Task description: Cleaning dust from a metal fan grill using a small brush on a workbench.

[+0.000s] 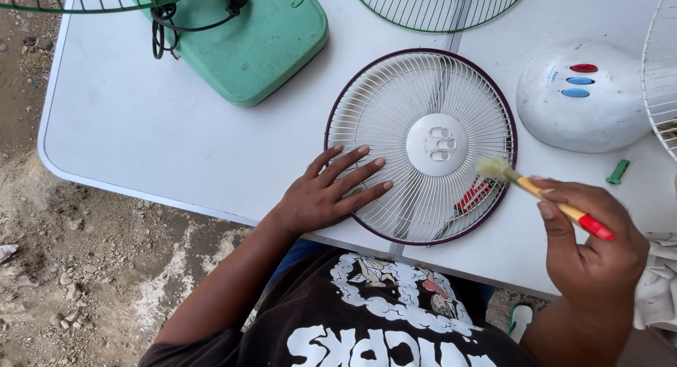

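Observation:
A round white fan grille [421, 92] with a dark purple rim lies flat on the white table [162, 134]. My left hand [328, 192] rests flat on its lower left edge, fingers spread. In my right hand [596, 258] I hold a small paintbrush [543, 192] with a yellow and red handle. Its pale bristles hover over the grille's right rim. Under the grille lies a red-handled tool [474, 195].
A green fan base [254, 39] with a black cord sits at the back left. At the right stands a white fan base [582, 109] with red and blue buttons. A green grille [437, 7], a small green plug [618, 172], a cloth [656, 282], dirt ground [84, 268].

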